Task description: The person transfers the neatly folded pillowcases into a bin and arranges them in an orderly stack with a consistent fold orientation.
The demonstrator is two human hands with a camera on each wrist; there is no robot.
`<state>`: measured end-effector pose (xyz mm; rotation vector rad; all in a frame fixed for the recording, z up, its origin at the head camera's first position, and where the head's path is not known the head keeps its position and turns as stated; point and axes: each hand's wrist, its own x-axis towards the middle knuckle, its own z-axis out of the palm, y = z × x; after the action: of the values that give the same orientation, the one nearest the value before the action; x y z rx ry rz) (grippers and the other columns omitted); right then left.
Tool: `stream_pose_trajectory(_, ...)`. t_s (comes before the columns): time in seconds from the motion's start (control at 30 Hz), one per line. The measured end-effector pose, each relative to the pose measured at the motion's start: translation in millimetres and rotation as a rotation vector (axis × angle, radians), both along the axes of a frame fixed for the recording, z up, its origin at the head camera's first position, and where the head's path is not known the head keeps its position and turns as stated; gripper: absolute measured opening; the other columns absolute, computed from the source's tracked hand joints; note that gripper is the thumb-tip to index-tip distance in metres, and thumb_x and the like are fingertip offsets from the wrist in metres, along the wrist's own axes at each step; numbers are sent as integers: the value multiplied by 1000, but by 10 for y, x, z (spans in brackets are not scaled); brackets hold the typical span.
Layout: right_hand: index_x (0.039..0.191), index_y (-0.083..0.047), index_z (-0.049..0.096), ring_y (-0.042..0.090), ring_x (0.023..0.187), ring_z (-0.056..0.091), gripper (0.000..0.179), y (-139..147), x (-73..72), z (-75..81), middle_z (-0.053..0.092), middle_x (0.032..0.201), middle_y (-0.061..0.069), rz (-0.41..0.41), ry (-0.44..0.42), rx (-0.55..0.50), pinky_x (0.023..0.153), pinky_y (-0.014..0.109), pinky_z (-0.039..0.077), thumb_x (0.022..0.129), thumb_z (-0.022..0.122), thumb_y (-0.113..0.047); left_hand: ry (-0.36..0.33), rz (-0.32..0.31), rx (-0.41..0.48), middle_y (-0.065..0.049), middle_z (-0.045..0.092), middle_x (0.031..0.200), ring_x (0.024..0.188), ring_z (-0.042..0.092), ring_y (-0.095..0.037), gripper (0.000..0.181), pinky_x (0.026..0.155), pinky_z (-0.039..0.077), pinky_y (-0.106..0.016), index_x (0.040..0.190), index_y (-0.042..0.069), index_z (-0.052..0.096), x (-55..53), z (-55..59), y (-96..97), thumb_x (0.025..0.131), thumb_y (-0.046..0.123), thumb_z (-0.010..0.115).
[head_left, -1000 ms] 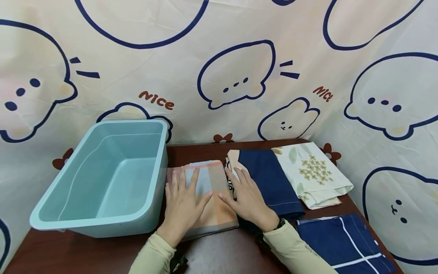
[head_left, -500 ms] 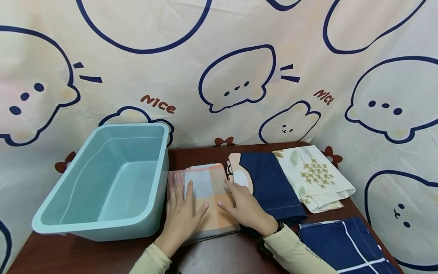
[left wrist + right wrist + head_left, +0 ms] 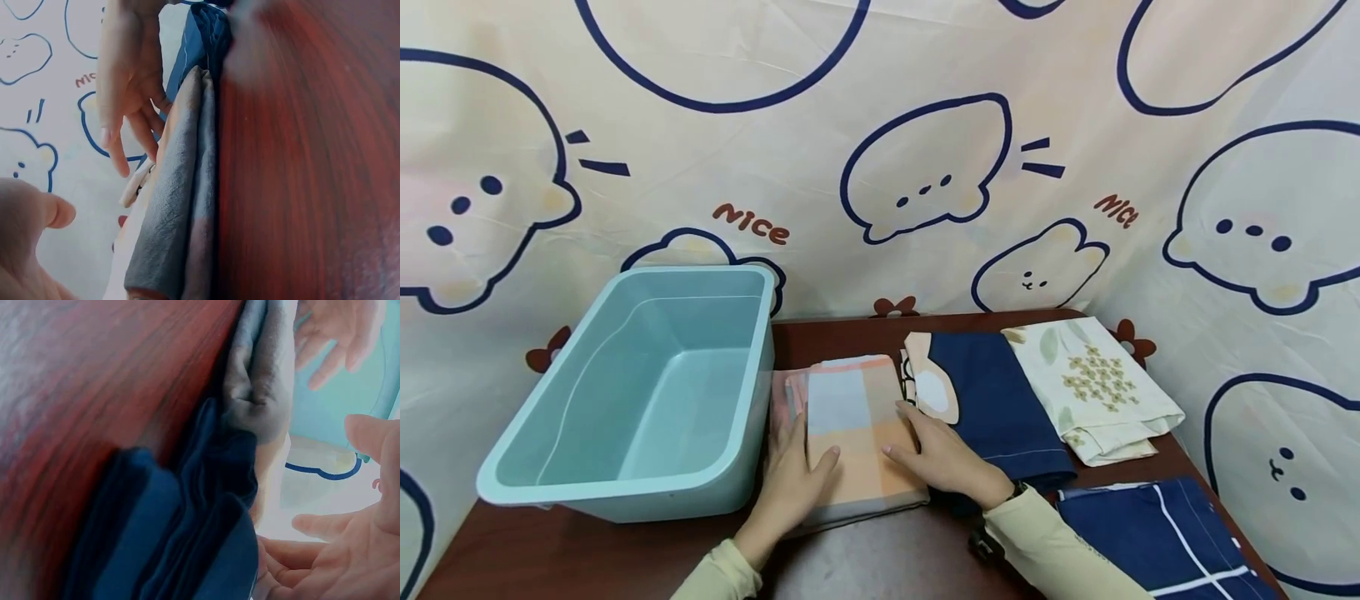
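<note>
A folded plaid cloth [image 3: 850,454] in peach, pale blue and grey lies on the table between my two hands. Along its left side is my left hand [image 3: 788,487], fingers extended and thumb apart, near a pinkish part of the fabric [image 3: 784,390]. My right hand [image 3: 953,458] rests at the right edge, its fingertips at the border with a navy cloth [image 3: 1000,408]. In the left wrist view, the cloth's grey folded edge [image 3: 172,206] shows stacked layers. Neither hand visibly grips the fabric.
A pale blue plastic basin [image 3: 751,417] stands close by on the left. To the right lie a folded white floral cloth [image 3: 1093,375] and a navy cloth with white lines [image 3: 1150,525]. A cartoon-printed curtain [image 3: 820,167] rises behind the brown table [image 3: 880,567].
My left hand has slid off the top of the plaid cloth, toward me and to its left edge. My right hand has shifted slightly lower along the right edge.
</note>
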<state>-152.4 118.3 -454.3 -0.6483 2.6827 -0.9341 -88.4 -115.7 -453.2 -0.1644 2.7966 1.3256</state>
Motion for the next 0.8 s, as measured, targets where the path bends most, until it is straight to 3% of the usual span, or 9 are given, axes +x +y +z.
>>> stream_pose_trajectory(0.13, 156, -3, 34, 35, 145, 43, 74, 5, -22, 12, 46, 156, 19, -23, -70, -44, 115, 54, 40, 99, 62, -41, -41, 31, 95, -34, 5, 165, 150, 2, -60, 76, 115, 13, -77, 160, -3, 18, 16, 11, -37, 103, 30, 56)
stream_pose_trajectory(0.37, 156, -3, 34, 36, 146, 41, 71, 12, -68, 7, 44, 156, 20, -9, -128, -96, 115, 57, 37, 101, 60, -40, -30, 26, 144, -35, 7, 164, 151, 10, -55, 68, 116, 20, -74, 158, 0, 26, 25, 43, -66, 103, 27, 55)
stream_pose_trajectory(0.5, 157, -1, 30, 31, 117, 54, 70, 22, -133, -5, 51, 137, 17, 16, -200, -169, 94, 46, 46, 103, 56, -37, 5, 23, 234, -32, 16, 164, 152, 19, -50, 64, 117, 25, -69, 157, -3, 26, 17, 61, -72, 104, 23, 52)
stream_pose_trajectory(0.6, 157, -5, 32, 24, 103, 50, 65, 25, -166, -9, 50, 127, 15, -26, -284, -229, 85, 39, 41, 104, 54, -36, 2, 55, 322, -30, 20, 164, 152, 20, -47, 64, 119, 24, -65, 157, -6, 23, 10, 82, -84, 105, 21, 50)
stream_pose_trajectory(0.8, 155, -12, 37, 26, 112, 56, 56, 26, -204, -13, 52, 141, 17, -155, -430, -360, 91, 38, 48, 106, 51, -34, -96, 142, 534, -28, 7, 167, 155, 7, -45, 67, 122, 17, -63, 160, -4, 11, -39, 140, -103, 106, 20, 44)
